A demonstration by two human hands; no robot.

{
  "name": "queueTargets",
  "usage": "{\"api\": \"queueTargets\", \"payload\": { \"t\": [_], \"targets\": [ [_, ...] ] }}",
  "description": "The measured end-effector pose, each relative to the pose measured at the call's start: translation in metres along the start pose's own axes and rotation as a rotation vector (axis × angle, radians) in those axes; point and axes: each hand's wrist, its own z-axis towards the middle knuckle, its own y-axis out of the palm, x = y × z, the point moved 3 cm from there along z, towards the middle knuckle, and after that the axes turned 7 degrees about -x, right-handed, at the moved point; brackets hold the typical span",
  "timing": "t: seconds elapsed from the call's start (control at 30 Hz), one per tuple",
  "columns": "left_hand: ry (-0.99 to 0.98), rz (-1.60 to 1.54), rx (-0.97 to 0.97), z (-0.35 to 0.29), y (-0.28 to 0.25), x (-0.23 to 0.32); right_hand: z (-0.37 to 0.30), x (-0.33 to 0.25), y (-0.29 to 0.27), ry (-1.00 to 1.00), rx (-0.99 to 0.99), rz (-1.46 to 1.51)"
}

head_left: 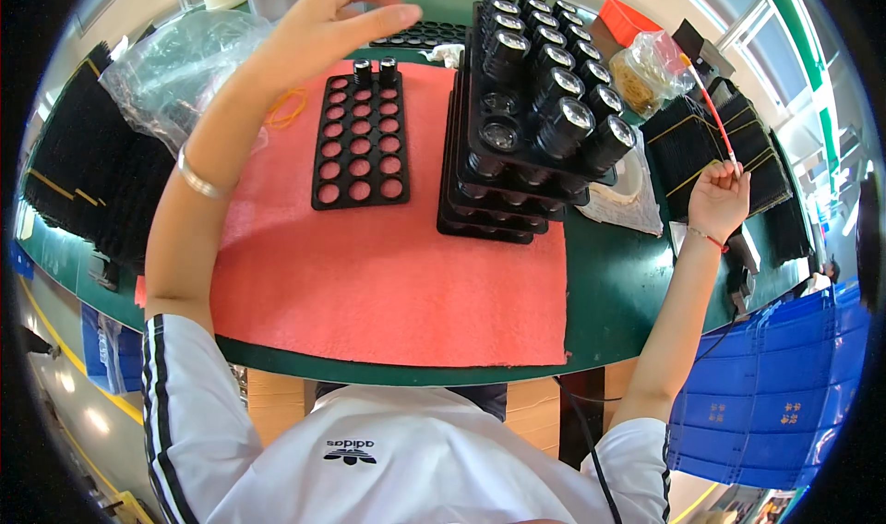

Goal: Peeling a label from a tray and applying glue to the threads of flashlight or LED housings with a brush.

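My left hand [355, 9] is raised over the far side of the bench, fingers apart and nothing in them. Just below it lies a black tray [361, 132] with rows of round holes. Two black lens barrels [375, 70] stand at its far end. Right of that tray rises a stack of black trays [487, 196], its top one crowded with upright lens barrels [558, 95] with glassy ends. A few pockets at its near left corner hold no raised barrel. Out at the right, my right hand [720, 199] is closed around the lower end of a thin red stick [713, 108].
A pink cloth [397, 289] covers part of the green bench [614, 284]. Crumpled clear plastic [189, 67] and stacked black trays [83, 155] are on the left. Toward the right stand a bag of rubber bands [646, 72], a red bin [628, 18], more black trays [683, 145] and blue crates [766, 385].
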Motion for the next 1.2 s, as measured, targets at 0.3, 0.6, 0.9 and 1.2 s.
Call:
{"api": "queueTargets", "payload": {
  "t": [0.3, 0.6, 0.9, 1.2],
  "targets": [
    [0.144, 0.312, -0.208, -0.016, 0.046, 0.078, -0.013, -0.007, 0.028, -0.21, 0.121, -0.306],
    [0.123, 0.541, -0.184, -0.021, 0.059, 0.073, -0.037, -0.014, 0.067, -0.58, 0.041, -0.992],
    [0.014, -0.05, 0.069, -0.017, 0.034, 0.043, -0.049, 0.011, 0.081, -0.519, -0.213, -1.164],
    [-0.108, -0.677, 0.239, -0.015, 0.033, 0.083, -0.02, -0.004, 0.048, -0.372, 0.083, -0.85]
  ]
}}
